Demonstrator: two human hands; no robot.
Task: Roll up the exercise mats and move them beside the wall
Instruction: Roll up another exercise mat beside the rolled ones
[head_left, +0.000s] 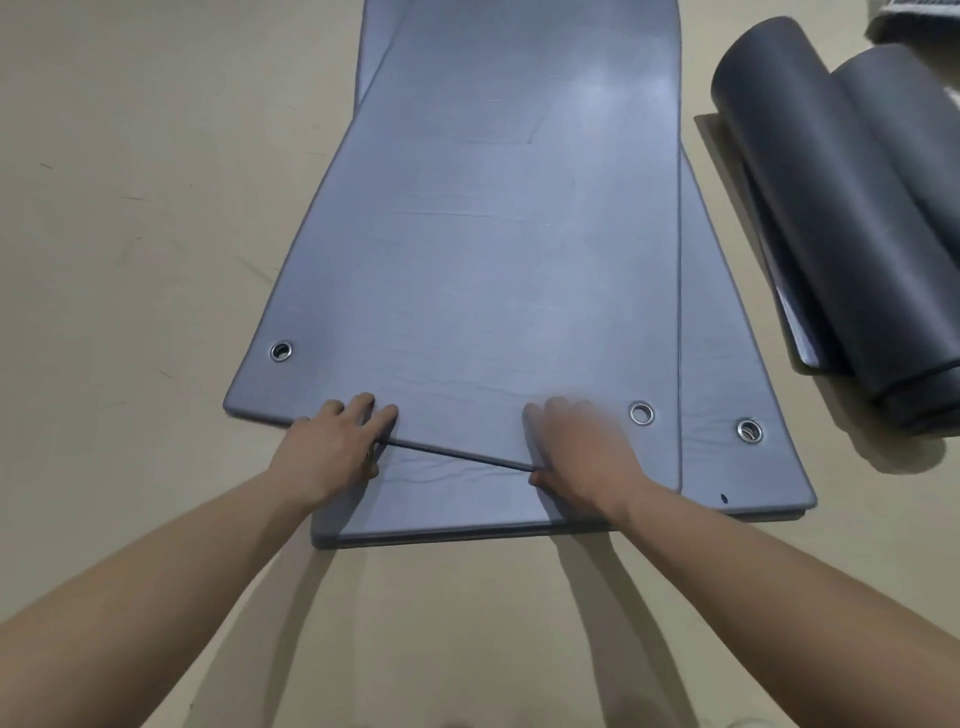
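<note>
Two grey-blue exercise mats lie flat on the beige floor, one on the other. The top mat (493, 260) is skewed to the left and has metal eyelets near its front corners. The bottom mat (727, 415) shows along the right side and the near edge. My left hand (332, 447) pinches the top mat's near edge, fingers on top and thumb under it. My right hand (582, 452), blurred by motion, grips the same edge further right, its thumb tucked below. Between the hands the edge is slightly lifted.
Two dark grey rolled mats (831, 208) lie side by side on the floor at the right, with a loose flap under them. A light fabric corner (914, 21) shows at the top right. Bare floor (130, 234) stretches to the left.
</note>
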